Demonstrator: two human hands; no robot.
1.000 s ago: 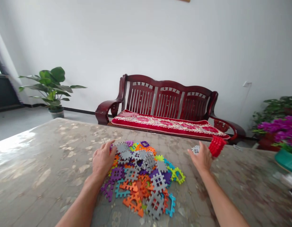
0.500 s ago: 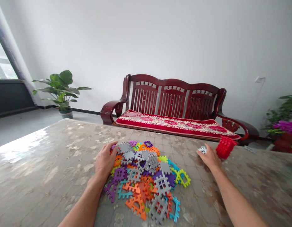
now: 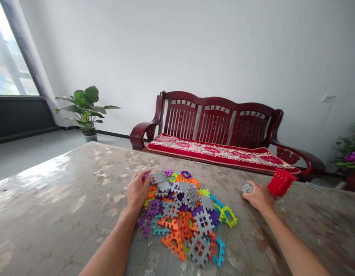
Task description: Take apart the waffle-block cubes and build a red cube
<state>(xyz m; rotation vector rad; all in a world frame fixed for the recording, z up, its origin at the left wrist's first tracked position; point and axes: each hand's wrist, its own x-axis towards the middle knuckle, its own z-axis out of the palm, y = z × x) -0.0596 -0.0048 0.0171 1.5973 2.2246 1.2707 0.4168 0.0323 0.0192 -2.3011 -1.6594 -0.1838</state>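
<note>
A heap of interlocking plastic building tiles (image 3: pixel 183 220) in grey, orange, purple, blue and lime lies on the table between my hands. Against the heap's left edge rests my left hand (image 3: pixel 137 190), thumb and fingers apart, fingertips partly hidden by a purple tile. My right hand (image 3: pixel 259 196) is out to the right of the heap, thumb and fingers closed on a small grey building tile (image 3: pixel 247 188). Just beyond its knuckles stands a red block of stacked tiles (image 3: pixel 281 183); whether the hand touches it I cannot tell.
A patterned, shiny cover spreads over the table (image 3: pixel 88 195). Behind the far edge is a dark red wooden bench (image 3: pixel 212 119) with a red floral cushion (image 3: pixel 223 151). A potted plant (image 3: pixel 88 109) stands on the floor at left, purple flowers (image 3: pixel 354 157) at far right.
My view has swung slightly left, so everything sits further right. The grey tile in my right hand has turned, and that hand is a little nearer me. My left hand stays by the heap.
</note>
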